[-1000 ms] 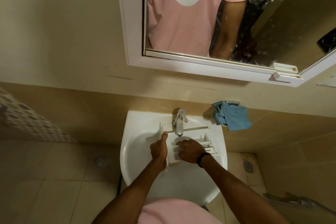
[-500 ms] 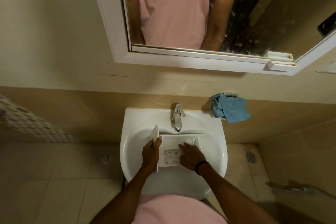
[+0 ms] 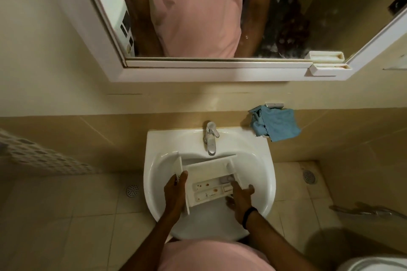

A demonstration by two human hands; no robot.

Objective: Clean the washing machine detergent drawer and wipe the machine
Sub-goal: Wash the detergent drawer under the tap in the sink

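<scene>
Beige-tiled bathroom with one white basin under one tap. One detergent drawer lies in the basin. Both forearms reach forward. The left hand grips the drawer's front panel, thumb on top. The right hand rests at the drawer's right end, fingers spread and nearly straight. One blue cloth hangs on the wall. Two floor drains flank the basin.

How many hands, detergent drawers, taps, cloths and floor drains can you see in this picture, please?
Hands: 2 (left hand, right hand)
Detergent drawer: 1
Tap: 1
Blue cloth: 1
Floor drains: 2
Total: 7
</scene>
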